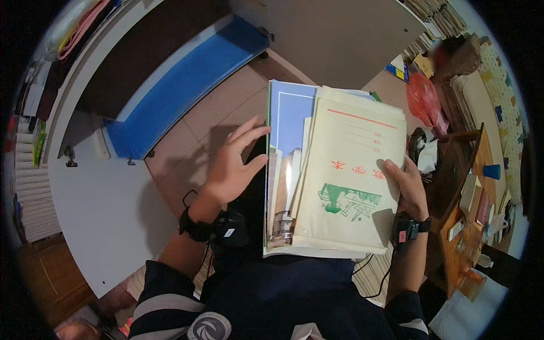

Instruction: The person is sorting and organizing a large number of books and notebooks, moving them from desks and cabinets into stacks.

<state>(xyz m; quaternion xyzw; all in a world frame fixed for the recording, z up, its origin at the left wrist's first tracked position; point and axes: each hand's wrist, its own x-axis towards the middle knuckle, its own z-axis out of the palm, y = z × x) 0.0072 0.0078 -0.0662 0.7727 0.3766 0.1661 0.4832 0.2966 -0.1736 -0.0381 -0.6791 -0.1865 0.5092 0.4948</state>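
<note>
A stack of booklets is held upright before my chest. Frontmost is a cream paper exercise book [352,140] with red print and a green drawing, upside down to me. Behind it, a larger book with a blue-sky and buildings cover [293,114] sticks out to the left. My right hand [408,182] grips the stack's right edge, thumb on the exercise book's cover. At the left edge, my left hand [236,163] has its fingers spread, the tips at or just touching the larger book. Both wrists wear black strapped devices.
An open cabinet has a white door [102,212] at left, a grey-looking door [340,38] ahead and a blue bottom panel [191,89]. On the right are a red plastic bag [420,102], a waste bin [418,148] with paper and a wooden desk [452,238] bearing a blue cup [491,171].
</note>
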